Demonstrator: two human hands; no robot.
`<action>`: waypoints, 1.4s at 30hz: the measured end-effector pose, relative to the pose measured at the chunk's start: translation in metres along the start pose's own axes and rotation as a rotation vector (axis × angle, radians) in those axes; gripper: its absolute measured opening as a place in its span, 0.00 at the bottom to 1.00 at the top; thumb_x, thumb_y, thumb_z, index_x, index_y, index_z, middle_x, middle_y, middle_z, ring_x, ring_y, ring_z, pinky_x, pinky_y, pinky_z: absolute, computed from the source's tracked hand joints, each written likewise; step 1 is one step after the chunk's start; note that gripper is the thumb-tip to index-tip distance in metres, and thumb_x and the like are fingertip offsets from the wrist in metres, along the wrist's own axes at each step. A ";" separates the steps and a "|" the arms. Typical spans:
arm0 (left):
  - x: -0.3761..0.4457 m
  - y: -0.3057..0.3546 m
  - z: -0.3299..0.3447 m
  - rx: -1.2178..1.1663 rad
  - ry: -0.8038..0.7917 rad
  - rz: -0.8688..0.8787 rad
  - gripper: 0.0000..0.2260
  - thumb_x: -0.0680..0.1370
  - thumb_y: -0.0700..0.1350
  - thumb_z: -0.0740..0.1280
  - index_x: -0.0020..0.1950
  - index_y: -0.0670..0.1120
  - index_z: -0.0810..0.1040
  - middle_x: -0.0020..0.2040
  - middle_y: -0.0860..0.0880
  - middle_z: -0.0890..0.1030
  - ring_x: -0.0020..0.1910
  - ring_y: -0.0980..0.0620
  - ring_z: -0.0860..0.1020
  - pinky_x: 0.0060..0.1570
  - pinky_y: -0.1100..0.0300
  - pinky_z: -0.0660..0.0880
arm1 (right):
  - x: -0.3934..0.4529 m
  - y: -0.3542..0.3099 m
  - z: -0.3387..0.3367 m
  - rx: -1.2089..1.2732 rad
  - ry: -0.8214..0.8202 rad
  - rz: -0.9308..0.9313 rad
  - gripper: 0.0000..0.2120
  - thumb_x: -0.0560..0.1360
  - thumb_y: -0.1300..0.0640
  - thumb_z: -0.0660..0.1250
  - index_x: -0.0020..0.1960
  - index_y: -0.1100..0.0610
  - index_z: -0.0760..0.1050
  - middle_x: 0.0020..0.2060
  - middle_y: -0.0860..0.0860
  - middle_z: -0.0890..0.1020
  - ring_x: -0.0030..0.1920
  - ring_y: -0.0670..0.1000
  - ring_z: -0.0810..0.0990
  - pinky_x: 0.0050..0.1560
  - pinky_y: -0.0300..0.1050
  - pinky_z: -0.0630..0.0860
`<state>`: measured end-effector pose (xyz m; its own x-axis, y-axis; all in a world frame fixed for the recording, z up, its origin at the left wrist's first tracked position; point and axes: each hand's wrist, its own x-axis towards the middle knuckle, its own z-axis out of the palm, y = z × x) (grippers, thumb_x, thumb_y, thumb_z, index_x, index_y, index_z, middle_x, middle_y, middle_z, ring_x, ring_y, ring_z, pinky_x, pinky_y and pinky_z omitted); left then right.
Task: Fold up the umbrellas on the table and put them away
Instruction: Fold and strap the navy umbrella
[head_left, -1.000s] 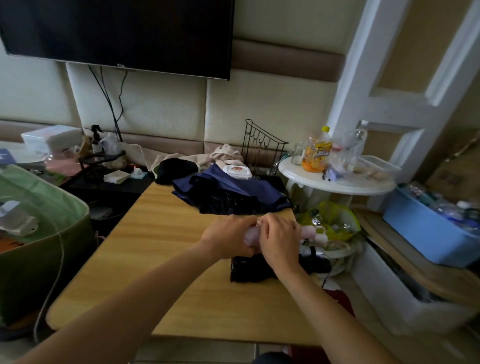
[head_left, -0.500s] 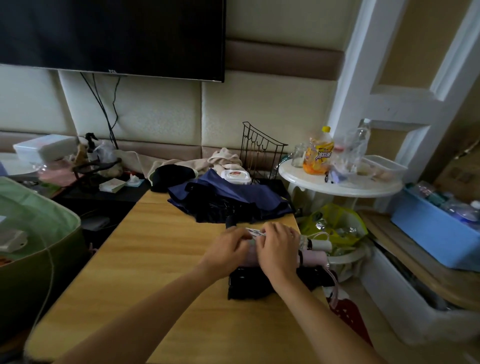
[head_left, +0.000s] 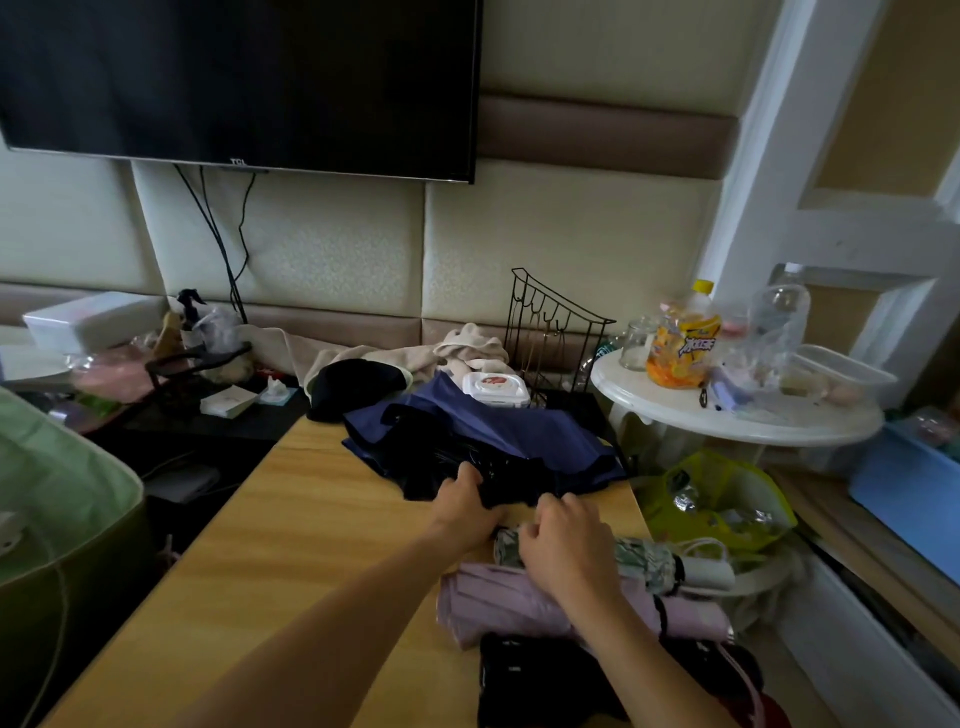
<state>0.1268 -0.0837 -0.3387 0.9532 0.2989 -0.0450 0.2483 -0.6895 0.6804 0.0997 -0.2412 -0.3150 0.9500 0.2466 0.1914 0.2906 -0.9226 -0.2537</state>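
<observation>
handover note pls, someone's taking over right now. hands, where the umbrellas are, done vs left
Left hand: grips the near edge of the blue-and-black umbrella, which lies unfolded and crumpled at the far end of the wooden table.
Right hand: fingers curled, over the floral umbrella; whether it grips anything cannot be told.
Done: floral umbrella, pink umbrella and black umbrella are folded and lie side by side at the table's near right edge.
Left: fold and strap the blue-and-black one, then put all four away.
</observation>
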 end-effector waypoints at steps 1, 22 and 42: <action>0.002 0.002 0.002 -0.012 0.022 -0.028 0.23 0.74 0.52 0.74 0.59 0.45 0.66 0.60 0.41 0.75 0.57 0.41 0.77 0.48 0.57 0.70 | 0.001 0.001 0.002 0.003 0.008 -0.004 0.10 0.82 0.49 0.58 0.56 0.53 0.73 0.55 0.51 0.76 0.60 0.56 0.73 0.56 0.53 0.72; -0.062 -0.112 -0.121 -0.785 0.178 -0.018 0.08 0.81 0.43 0.65 0.49 0.39 0.81 0.38 0.43 0.75 0.38 0.47 0.73 0.37 0.55 0.70 | -0.005 -0.002 0.014 -0.091 0.075 -0.016 0.16 0.78 0.51 0.65 0.61 0.59 0.75 0.56 0.58 0.79 0.58 0.62 0.76 0.52 0.55 0.74; -0.135 -0.239 -0.222 0.096 -0.005 0.124 0.21 0.73 0.37 0.72 0.59 0.60 0.82 0.57 0.58 0.82 0.57 0.61 0.79 0.60 0.63 0.74 | -0.008 -0.006 0.007 -0.078 0.134 -0.030 0.06 0.80 0.52 0.63 0.53 0.54 0.73 0.53 0.52 0.79 0.56 0.55 0.74 0.52 0.50 0.74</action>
<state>-0.0997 0.1874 -0.3325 0.9784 0.2042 0.0313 0.1435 -0.7810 0.6079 0.0906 -0.2355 -0.3214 0.9158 0.2374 0.3239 0.3039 -0.9370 -0.1724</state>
